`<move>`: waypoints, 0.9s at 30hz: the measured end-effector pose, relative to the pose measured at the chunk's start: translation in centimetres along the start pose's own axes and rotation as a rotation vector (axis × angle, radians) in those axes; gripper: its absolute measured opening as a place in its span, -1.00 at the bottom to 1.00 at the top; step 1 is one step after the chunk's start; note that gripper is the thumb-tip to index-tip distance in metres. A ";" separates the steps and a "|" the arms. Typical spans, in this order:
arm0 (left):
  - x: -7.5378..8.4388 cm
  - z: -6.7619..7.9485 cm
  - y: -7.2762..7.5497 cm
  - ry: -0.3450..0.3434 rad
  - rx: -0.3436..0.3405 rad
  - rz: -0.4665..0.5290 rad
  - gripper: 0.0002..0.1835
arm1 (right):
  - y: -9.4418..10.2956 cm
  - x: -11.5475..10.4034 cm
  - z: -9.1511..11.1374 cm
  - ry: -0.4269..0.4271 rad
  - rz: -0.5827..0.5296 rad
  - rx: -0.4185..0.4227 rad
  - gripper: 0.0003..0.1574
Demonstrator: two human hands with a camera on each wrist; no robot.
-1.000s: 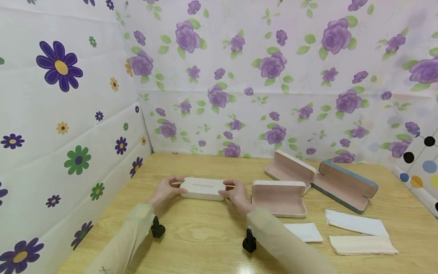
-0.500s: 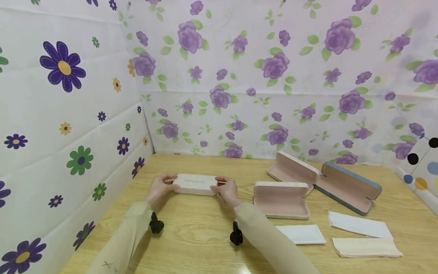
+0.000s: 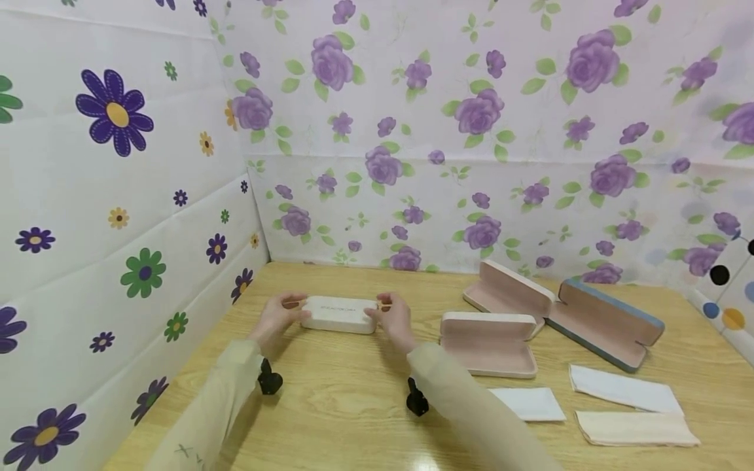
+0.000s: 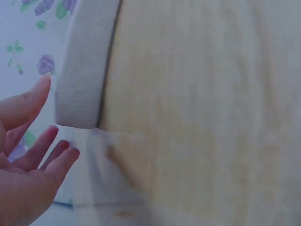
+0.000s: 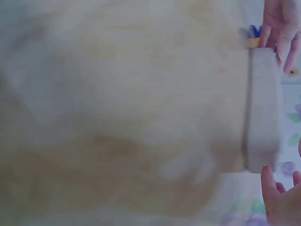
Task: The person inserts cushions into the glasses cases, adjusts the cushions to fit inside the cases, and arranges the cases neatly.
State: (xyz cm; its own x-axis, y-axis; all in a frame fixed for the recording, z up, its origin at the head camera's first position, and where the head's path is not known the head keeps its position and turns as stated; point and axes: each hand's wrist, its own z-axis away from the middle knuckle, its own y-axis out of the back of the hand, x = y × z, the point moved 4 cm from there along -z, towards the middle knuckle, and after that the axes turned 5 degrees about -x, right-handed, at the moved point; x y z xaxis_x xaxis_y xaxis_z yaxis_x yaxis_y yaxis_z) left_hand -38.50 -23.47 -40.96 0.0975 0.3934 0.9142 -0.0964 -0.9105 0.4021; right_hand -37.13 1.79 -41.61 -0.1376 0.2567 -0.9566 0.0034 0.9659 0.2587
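Observation:
A closed white glasses case [image 3: 338, 315] with small lettering on its lid rests on the table, its long side facing me. At its left end is my left hand [image 3: 279, 319], thumb and fingers spread. The left wrist view shows a small gap between those fingers [image 4: 61, 165] and the case's end. My right hand [image 3: 393, 320] is at the right end, thumb over the near corner in the head view. In the right wrist view its fingers [image 5: 268, 186] are extended, one tip close to or touching the case; which, I cannot tell.
On the right stand two opened white cases with pink lining, one nearer [image 3: 489, 347] and one behind [image 3: 509, 291], beside an opened blue case [image 3: 607, 324]. Folded cloths lie in front: two white [image 3: 624, 387] [image 3: 533, 403], one cream [image 3: 636, 428]. Patterned sheets [image 3: 383, 131] wall the table.
Both hands have carried the white glasses case a little left and away from me, and it rests there. Since then the fingers have loosened from its ends. The head view has turned slightly left.

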 end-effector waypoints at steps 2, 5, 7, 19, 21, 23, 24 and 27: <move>0.9 -0.2 0.2 -0.025 -0.001 -0.021 -0.49 | 0.5 -1.0 -0.4 0.023 0.014 0.011 -0.52; 2.4 -0.5 0.6 -0.057 0.005 -0.014 -0.49 | 1.0 -2.4 -0.9 0.032 -0.041 -0.015 -0.51; 3.4 -0.7 0.6 -0.074 -0.009 0.005 -0.46 | 1.4 -3.4 -1.2 0.019 -0.104 -0.031 -0.48; 11.9 -2.9 -4.2 -0.127 -0.100 0.113 -0.49 | 8.3 -9.5 -2.9 0.040 -0.253 -0.059 -0.39; 13.1 -3.5 -5.0 -0.143 -0.106 0.102 -0.48 | 9.8 -10.2 -2.9 0.065 -0.243 -0.064 -0.39; 14.6 -3.9 -5.9 -0.162 -0.125 0.103 -0.49 | 11.4 -10.6 -2.9 0.082 -0.236 -0.063 -0.40; 15.4 -4.0 -6.3 -0.178 -0.129 0.105 -0.49 | 12.2 -10.8 -2.9 0.087 -0.229 -0.061 -0.40; 17.4 -4.3 -7.6 -0.228 -0.152 0.107 -0.51 | 14.4 -11.1 -3.0 0.101 -0.205 -0.062 -0.39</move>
State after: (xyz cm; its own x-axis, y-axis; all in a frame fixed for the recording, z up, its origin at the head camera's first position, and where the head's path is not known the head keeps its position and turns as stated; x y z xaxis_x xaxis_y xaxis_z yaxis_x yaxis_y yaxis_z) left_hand -40.33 -9.17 -27.86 0.2975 0.2415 0.9237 -0.2639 -0.9090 0.3227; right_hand -38.58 12.77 -26.89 -0.2279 0.0483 -0.9725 -0.0951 0.9929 0.0715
